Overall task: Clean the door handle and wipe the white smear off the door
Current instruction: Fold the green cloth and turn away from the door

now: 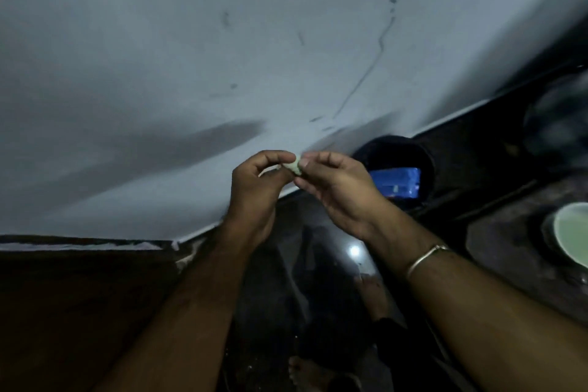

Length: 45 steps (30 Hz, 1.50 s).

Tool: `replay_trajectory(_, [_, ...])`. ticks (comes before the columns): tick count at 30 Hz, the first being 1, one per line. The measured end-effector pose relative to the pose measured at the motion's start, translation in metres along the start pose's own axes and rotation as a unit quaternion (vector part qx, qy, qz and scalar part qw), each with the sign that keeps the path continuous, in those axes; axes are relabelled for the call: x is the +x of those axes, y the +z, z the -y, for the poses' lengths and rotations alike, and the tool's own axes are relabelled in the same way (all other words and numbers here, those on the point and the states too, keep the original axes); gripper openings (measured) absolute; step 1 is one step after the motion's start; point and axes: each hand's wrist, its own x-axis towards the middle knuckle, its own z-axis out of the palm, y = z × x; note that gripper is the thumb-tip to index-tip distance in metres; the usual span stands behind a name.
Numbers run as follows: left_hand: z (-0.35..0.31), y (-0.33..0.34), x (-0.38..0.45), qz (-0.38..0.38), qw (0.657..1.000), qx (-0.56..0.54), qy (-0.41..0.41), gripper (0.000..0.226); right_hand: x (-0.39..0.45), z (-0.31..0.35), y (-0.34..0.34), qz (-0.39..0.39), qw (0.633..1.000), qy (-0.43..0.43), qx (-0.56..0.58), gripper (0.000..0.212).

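My left hand (254, 181) and my right hand (337, 188) meet in the middle of the view, fingertips pinching a small pale lump (295, 166) between them, maybe a bit of cloth or soap. Both hands grip it from opposite sides. A thin metal bangle (426, 256) circles my right wrist. A dark brown wooden surface (73, 305), possibly the door, fills the lower left, with a whitish smear (79, 245) along its top edge. No door handle shows.
A pale grey wall (222, 57) with dark streaks spans the upper view. A dark round bucket (423, 162) holding a blue object (396, 183) stands right of my hands. A pale green bowl (572, 232) sits at the right edge. My bare feet (372, 293) stand on dark glossy floor.
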Motion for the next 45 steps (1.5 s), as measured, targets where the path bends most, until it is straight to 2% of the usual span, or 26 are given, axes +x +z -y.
replay_trajectory(3, [0.030, 0.036, 0.012, 0.040, 0.997, -0.022, -0.063, 0.031, 0.009, 0.000, -0.043, -0.082, 0.996, -0.032, -0.019, 0.024])
replay_trajectory(5, [0.047, 0.057, 0.021, 0.057, 0.990, -0.061, -0.112, 0.024, 0.015, 0.003, -0.068, -0.135, 0.987, -0.058, -0.065, 0.035])
replay_trajectory(7, [0.066, 0.080, 0.029, 0.073, 0.987, -0.054, -0.135, 0.014, 0.021, 0.008, -0.091, -0.183, 0.972, -0.082, -0.121, 0.047])
replay_trajectory(9, [0.081, 0.100, 0.035, 0.085, 0.986, -0.027, -0.143, 0.015, 0.029, 0.014, -0.111, -0.218, 0.960, -0.091, -0.153, 0.053])
replay_trajectory(13, [0.106, 0.141, 0.052, 0.091, 0.987, 0.013, -0.135, 0.018, 0.045, 0.034, -0.152, -0.259, 0.950, -0.046, -0.166, 0.046])
replay_trajectory(17, [0.132, 0.179, 0.069, 0.094, 0.986, 0.043, -0.134, 0.019, 0.061, 0.053, -0.189, -0.217, 0.968, 0.009, -0.124, 0.030])
replay_trajectory(20, [0.155, 0.201, 0.082, 0.109, 0.983, 0.074, -0.131, 0.016, 0.078, 0.056, -0.212, -0.220, 0.960, 0.021, -0.172, 0.029])
replay_trajectory(24, [0.186, 0.221, 0.107, 0.125, 0.977, 0.091, -0.148, 0.014, 0.108, 0.054, -0.243, -0.250, 0.927, 0.018, -0.279, 0.023])
replay_trajectory(27, [0.210, 0.231, 0.126, 0.123, 0.971, 0.112, -0.170, 0.023, 0.135, 0.049, -0.268, -0.284, 0.895, 0.022, -0.344, 0.021])
replay_trajectory(31, [0.246, 0.239, 0.142, 0.111, 0.967, 0.124, -0.195, 0.020, 0.169, 0.042, -0.299, -0.274, 0.849, 0.044, -0.449, 0.027])
replay_trajectory(32, [0.256, 0.239, 0.145, 0.113, 0.966, 0.132, -0.192, 0.016, 0.177, 0.041, -0.307, -0.264, 0.829, 0.051, -0.490, 0.029])
replay_trajectory(35, [0.281, 0.238, 0.154, 0.115, 0.960, 0.195, -0.167, 0.009, 0.194, 0.042, -0.324, -0.223, 0.728, 0.051, -0.646, 0.022])
replay_trajectory(39, [0.306, 0.234, 0.166, 0.114, 0.938, 0.304, -0.121, 0.012, 0.210, 0.040, -0.335, -0.147, 0.634, -0.032, -0.758, 0.006])
replay_trajectory(42, [0.318, 0.229, 0.167, 0.123, 0.930, 0.324, -0.125, 0.021, 0.218, 0.034, -0.340, -0.097, 0.611, -0.071, -0.782, 0.006])
replay_trajectory(45, [0.325, 0.225, 0.165, 0.131, 0.924, 0.333, -0.134, 0.032, 0.223, 0.028, -0.342, -0.065, 0.597, -0.030, -0.799, 0.025])
